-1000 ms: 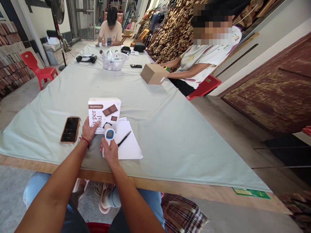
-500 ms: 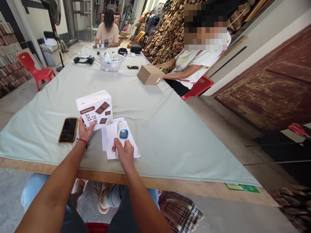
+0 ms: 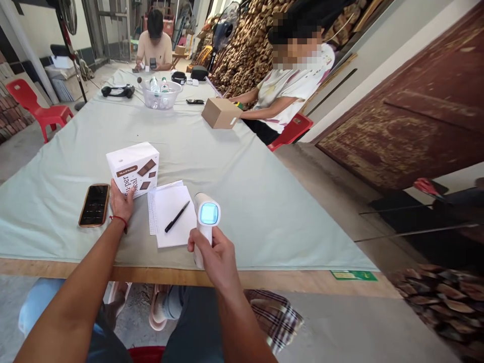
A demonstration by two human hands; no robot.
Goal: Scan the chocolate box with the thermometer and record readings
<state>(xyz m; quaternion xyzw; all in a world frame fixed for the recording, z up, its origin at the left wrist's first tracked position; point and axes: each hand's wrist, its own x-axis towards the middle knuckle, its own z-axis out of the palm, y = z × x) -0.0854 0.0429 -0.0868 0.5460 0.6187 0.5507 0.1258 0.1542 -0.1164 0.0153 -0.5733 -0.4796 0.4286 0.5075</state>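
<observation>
Two bare hands worked over a table with a pale green cloth. At the left of centre, the left hand gripped a white box by its lower left side, thumb across the printed front, fingers mostly hidden; whether the box rested on the cloth could not be told. In the lower centre, the right hand was closed around the handle of a white gun-shaped device, its screen lit pale blue.

From the right hand, the box lay toward the upper left, well apart, with white paper and a black pen between them; the left hand was the nearer, already touching it. The device's barrel ran up the frame, leaning slightly left, and appeared to aim right of the box.

A brown label on the box read "NutriMotion". Below, large sideways letters showed "u-per" and "eal", the rest hard to make out, beside pictures of brown bars. The screen's figures and the green sticker at the table's lower right edge were unreadable.
</observation>
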